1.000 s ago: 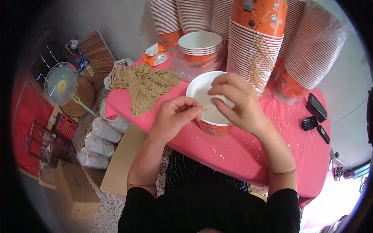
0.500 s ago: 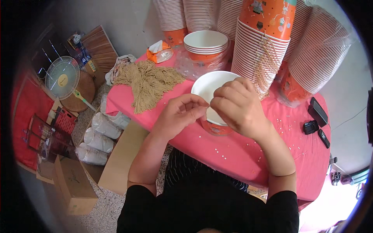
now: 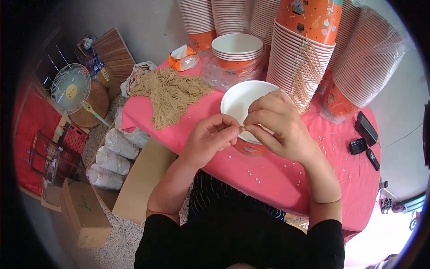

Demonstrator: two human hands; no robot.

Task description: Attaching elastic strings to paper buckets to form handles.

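Observation:
Near the table's front edge stands a paper bucket (image 3: pixel 235 99), white inside and orange outside. Over its near rim, my left hand (image 3: pixel 210 140) and my right hand (image 3: pixel 281 127) meet fingertip to fingertip. Both are closed in a pinch on a tiny tan piece that looks like the end of a cord (image 3: pixel 242 128); most of it is hidden by the fingers. The right hand covers the right part of the bucket. A loose heap of tan cords (image 3: pixel 168 95) lies to the left on the table.
Nested orange buckets (image 3: pixel 300 56) with tan cords hanging at their side tower behind my right hand. A shorter bucket stack (image 3: pixel 237 45) in plastic and a tissue pack (image 3: pixel 183 59) stand farther back. White dots litter the pink tablecloth (image 3: pixel 273 188). Wrapped white stacks (image 3: pixel 114 161) fill a floor carton.
My right hand's fingers have lowered and turned, their tips now pinching right beside the left fingertips. The left hand has shifted slightly right. The bucket stays in place.

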